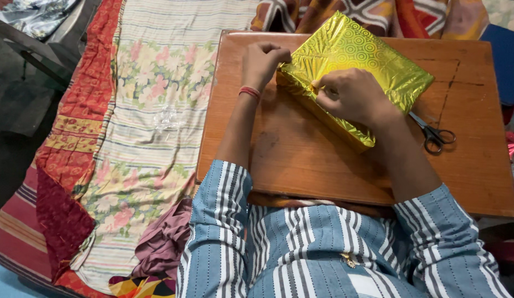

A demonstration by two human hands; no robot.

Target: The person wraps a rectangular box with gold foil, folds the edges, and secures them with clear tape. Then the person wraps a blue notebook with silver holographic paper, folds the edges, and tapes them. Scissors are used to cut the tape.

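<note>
Head view, frame centre: left hand (263, 62) fisted, steadying gold-wrapped box (373, 60) on desk (301, 160); right hand (348, 95) fingers pinching foil fold; keep crease taut, flat.

- There is one camera, worn on the person's head.
- It looks steeply down over the striped sleeves (323, 243) at the wooden board (301, 160).
- It sits close (the hands fill the middle).
- The flowered cloth (152, 110) fills the left side.
</note>
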